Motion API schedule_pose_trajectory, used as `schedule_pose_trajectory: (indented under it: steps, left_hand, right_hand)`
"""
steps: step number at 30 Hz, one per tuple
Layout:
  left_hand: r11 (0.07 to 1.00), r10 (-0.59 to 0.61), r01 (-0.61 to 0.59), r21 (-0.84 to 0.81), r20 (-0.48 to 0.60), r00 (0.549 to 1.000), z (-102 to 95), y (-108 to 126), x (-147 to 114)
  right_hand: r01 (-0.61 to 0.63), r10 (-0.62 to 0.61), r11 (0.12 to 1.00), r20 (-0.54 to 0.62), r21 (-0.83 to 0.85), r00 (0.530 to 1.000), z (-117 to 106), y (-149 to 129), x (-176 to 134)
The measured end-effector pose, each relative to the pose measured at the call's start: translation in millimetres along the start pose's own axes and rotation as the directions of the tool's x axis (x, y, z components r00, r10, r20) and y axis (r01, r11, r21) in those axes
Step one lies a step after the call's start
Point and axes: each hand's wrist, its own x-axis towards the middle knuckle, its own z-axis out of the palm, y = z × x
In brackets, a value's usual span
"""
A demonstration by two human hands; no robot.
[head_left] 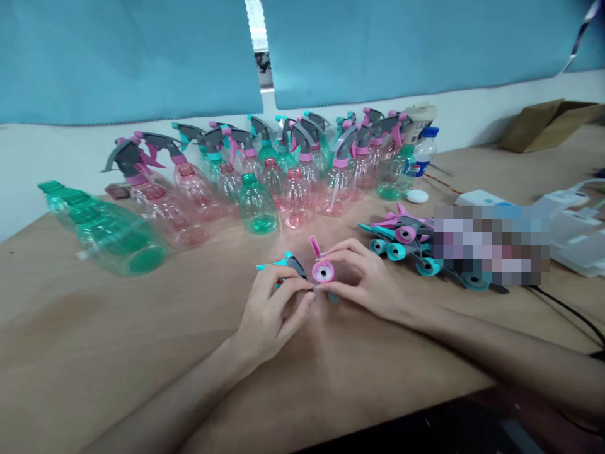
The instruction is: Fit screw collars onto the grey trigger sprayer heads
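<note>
My right hand (363,277) grips a pink-and-grey spray trigger head (323,272), its round pink collar and white inner ring facing me. A pink lever sticks up above the collar. Close beside it, the fingertips of my left hand (274,309) are pinched together just below and left of the collar; what lies between them is too small to make out. Behind my left fingers sits a teal-and-grey spray trigger head (286,260), partly hidden by the hand. A green bottle without a head (258,205) and a pink bottle without a head (295,202) stand farther back.
Several pink and green bottles with spray heads (340,164) stand along the wall. Green bottles (118,236) are at the left. A pile of loose spray heads (411,243) lies right of my hands, near a white lid (417,196), a Pepsi bottle (424,154) and a cardboard box (539,129).
</note>
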Motion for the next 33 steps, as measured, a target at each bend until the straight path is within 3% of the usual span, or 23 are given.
schedule_pose_trajectory:
  steps: [7, 15, 20, 22, 23, 26, 28, 33]
  left_hand:
    - [1.0, 0.009, -0.01, -0.019, -0.019, 1.0, 2.0, 2.4, -1.3]
    - [1.0, -0.005, 0.006, 0.015, -0.032, 0.999, 1.1, -4.7, -0.7]
    - [0.998, -0.024, 0.027, 0.051, -0.051, 0.998, 0.0, -12.9, 0.7]
    - [0.998, -0.043, 0.045, 0.05, -0.052, 0.998, 0.1, -15.3, 1.0]
    - [0.997, -0.055, 0.057, 0.048, -0.045, 0.997, 0.2, -16.2, 1.0]
    - [0.995, -0.082, 0.083, 0.049, -0.013, 0.997, 0.9, -17.5, 1.0]
    - [0.995, -0.086, 0.086, 0.053, -0.002, 0.996, 1.3, -17.7, 1.0]
    - [0.994, -0.086, 0.086, 0.07, -0.011, 0.996, -0.3, -17.6, 2.9]
  right_hand:
    - [-0.02, 0.01, 0.994, -0.099, -0.105, 0.995, -28.9, 5.0, 12.4]
    - [-0.213, 0.166, 0.929, -0.173, -0.304, 0.971, -116.4, 13.2, 12.5]
    - [-0.235, 0.09, 0.878, -0.339, -0.417, 0.937, -154.2, 20.4, 7.3]
    - [-0.233, 0.042, 0.828, -0.359, -0.51, 0.932, -154.3, 24.9, -0.4]
    - [-0.208, 0.039, 0.818, -0.31, -0.536, 0.95, -151.3, 28.1, -5.6]
    - [-0.042, 0.04, 0.82, -0.017, -0.57, 0.999, -135.0, 41.1, -23.1]
    - [-0.02, 0.07, 0.823, 0.066, -0.568, 0.995, -124.1, 50.7, -32.7]
    - [-0.055, 0.111, 0.791, 0.055, -0.61, 0.992, -117.0, 64.9, -40.3]
